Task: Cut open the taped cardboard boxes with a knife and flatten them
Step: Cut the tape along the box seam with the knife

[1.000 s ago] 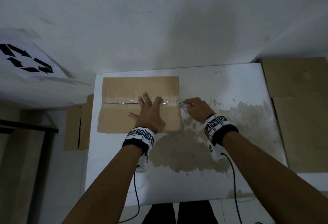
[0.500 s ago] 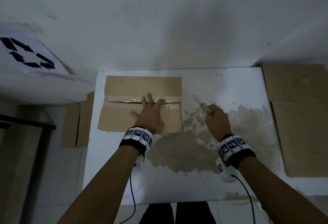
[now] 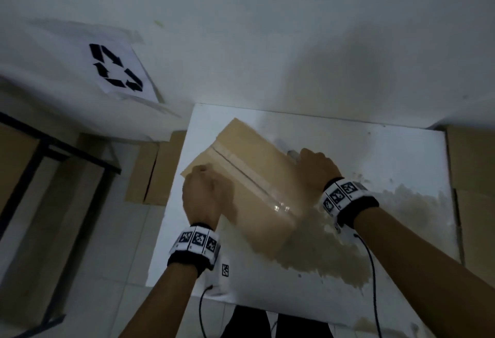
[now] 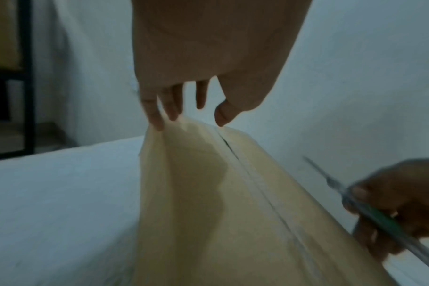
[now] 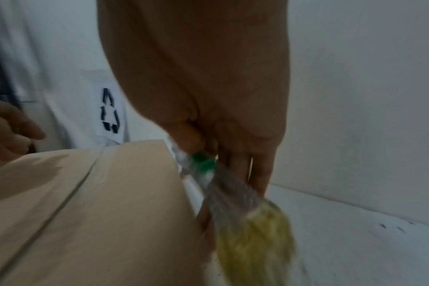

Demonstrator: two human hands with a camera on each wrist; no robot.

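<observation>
A brown cardboard box (image 3: 257,177) lies slantwise on the white table (image 3: 348,150), and a slit runs along its clear tape seam (image 3: 241,169). My left hand (image 3: 203,174) grips the box's near left corner, fingers (image 4: 157,118) over the edge and thumb (image 4: 222,116) on top. My right hand (image 3: 308,161) is at the box's far right edge and holds a utility knife (image 3: 292,154). In the right wrist view the knife (image 5: 223,185) shows a green slider and a yellowish end beside the box (image 5: 98,193). In the left wrist view its blade (image 4: 331,180) points up, away from the box (image 4: 208,193).
Flat cardboard sheets (image 3: 471,177) lie right of the table, and more cardboard (image 3: 155,171) leans on the floor at left. A recycling sign (image 3: 117,70) hangs on the wall. A black metal frame (image 3: 53,147) stands far left. A brown stain (image 3: 334,252) marks the tabletop.
The box has turned from square-on to slantwise. My left hand went from pressing flat on top to gripping the left corner. My right hand brought the knife back to the box's far edge.
</observation>
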